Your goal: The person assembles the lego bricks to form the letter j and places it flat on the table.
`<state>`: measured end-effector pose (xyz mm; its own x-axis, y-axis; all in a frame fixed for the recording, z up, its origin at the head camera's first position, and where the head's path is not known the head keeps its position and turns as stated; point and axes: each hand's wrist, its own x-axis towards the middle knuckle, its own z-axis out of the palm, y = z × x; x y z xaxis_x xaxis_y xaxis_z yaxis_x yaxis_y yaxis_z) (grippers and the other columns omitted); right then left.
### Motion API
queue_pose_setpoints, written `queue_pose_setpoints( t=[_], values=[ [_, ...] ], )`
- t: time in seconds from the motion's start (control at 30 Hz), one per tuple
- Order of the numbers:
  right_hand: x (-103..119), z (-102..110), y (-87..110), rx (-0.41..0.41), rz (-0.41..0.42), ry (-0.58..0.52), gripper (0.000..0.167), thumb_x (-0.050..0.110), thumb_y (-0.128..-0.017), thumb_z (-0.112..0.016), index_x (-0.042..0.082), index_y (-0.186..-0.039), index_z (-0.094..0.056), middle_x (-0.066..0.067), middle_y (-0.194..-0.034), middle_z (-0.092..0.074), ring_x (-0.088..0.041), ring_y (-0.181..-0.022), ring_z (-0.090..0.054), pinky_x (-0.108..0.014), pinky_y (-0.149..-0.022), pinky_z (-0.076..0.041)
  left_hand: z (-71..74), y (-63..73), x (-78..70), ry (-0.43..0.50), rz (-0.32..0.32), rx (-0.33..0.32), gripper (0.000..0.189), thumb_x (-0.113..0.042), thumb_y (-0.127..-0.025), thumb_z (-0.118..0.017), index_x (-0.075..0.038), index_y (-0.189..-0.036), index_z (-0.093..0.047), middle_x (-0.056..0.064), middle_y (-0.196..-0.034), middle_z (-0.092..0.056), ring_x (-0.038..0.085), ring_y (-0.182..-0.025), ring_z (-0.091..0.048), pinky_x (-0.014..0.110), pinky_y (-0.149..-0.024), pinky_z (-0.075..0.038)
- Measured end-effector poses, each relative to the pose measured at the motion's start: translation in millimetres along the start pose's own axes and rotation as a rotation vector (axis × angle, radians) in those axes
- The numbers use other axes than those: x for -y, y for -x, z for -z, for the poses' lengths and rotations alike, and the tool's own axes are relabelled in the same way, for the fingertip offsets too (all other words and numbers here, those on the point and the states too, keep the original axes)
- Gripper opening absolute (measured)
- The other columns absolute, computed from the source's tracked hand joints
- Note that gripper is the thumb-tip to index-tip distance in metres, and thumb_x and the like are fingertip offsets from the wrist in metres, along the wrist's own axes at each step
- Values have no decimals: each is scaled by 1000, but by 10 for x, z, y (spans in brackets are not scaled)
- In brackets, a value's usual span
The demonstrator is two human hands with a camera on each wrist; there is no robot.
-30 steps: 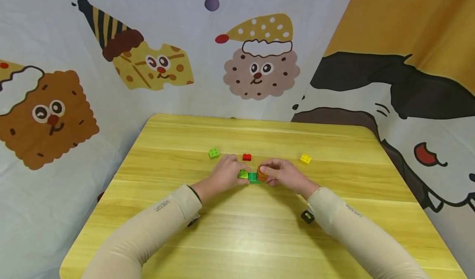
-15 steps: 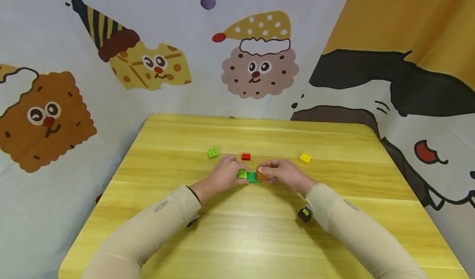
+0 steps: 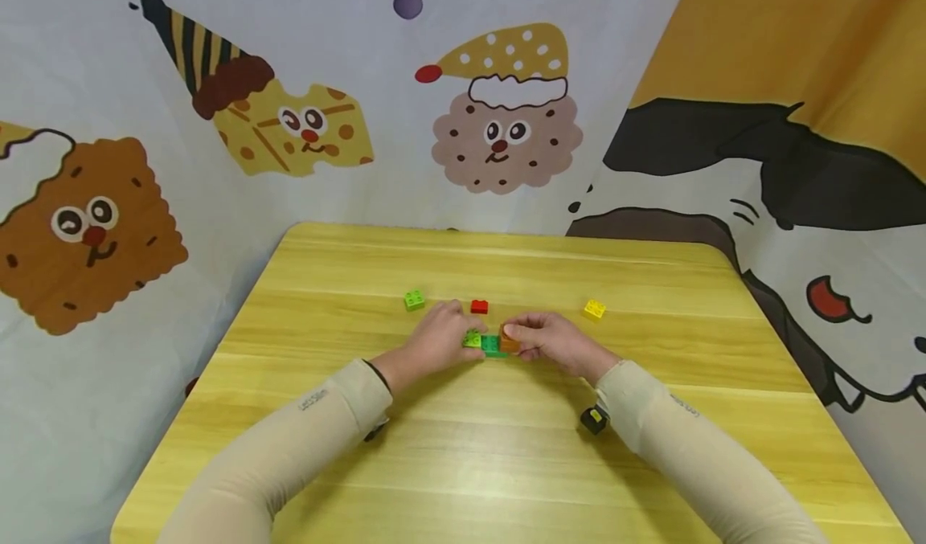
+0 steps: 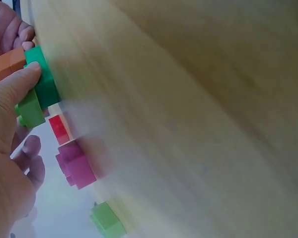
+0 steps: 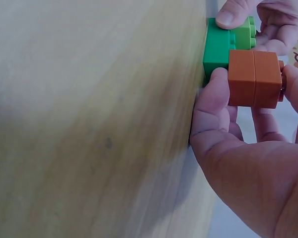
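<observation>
Mid-table, a dark green brick lies flat with a light green brick on its left end and an orange brick on its right end. My left hand pinches the green pair, its thumb pressing the dark green brick and light green brick. My right hand grips the orange brick, thumb beneath it against the dark green brick. The two hands almost meet over the stack.
Loose on the wooden table behind the hands are a light green brick, a red brick and a yellow brick. The left wrist view also shows a magenta brick. Cartoon-printed cloth hangs round the table.
My right hand has sunk a little and the orange brick now sits lower against the dark green brick. The left hand has stayed put.
</observation>
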<state>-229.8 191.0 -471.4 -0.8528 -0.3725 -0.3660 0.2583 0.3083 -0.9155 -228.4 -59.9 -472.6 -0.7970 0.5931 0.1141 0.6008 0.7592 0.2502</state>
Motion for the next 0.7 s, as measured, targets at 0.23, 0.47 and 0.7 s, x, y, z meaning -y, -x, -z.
queue_pose_setpoints(
  t=[0.23, 0.47, 0.7],
  values=[
    [5, -5, -18, -18, -20, -24, 53, 41, -103, -71, 4, -140, -64, -11, -121, -73, -20, -96, -70, -34, -88, -62, 2, 18, 11, 22, 30, 18, 59, -52, -90, -84, -21, -138, -72, -4, -129, -77, 20, -109, -57, 45, -112, -45],
    [30, 22, 24, -21, -8, 7, 62, 45, -107, -64, -2, -146, -56, -16, -129, -70, -21, -100, -71, -35, -93, -62, -1, 44, 23, 14, 34, 24, 59, -53, -92, -81, -22, -142, -69, -5, -135, -74, 19, -112, -55, 44, -112, -43],
    [27, 201, 149, -81, 34, 121, 68, 48, -107, -64, -1, -152, -51, -24, -143, -63, -31, -113, -72, -42, -98, -62, -19, 57, 20, -8, 38, 36, 60, -55, -94, -78, -24, -144, -67, -4, -138, -73, 19, -116, -55, 44, -113, -42]
  ],
)
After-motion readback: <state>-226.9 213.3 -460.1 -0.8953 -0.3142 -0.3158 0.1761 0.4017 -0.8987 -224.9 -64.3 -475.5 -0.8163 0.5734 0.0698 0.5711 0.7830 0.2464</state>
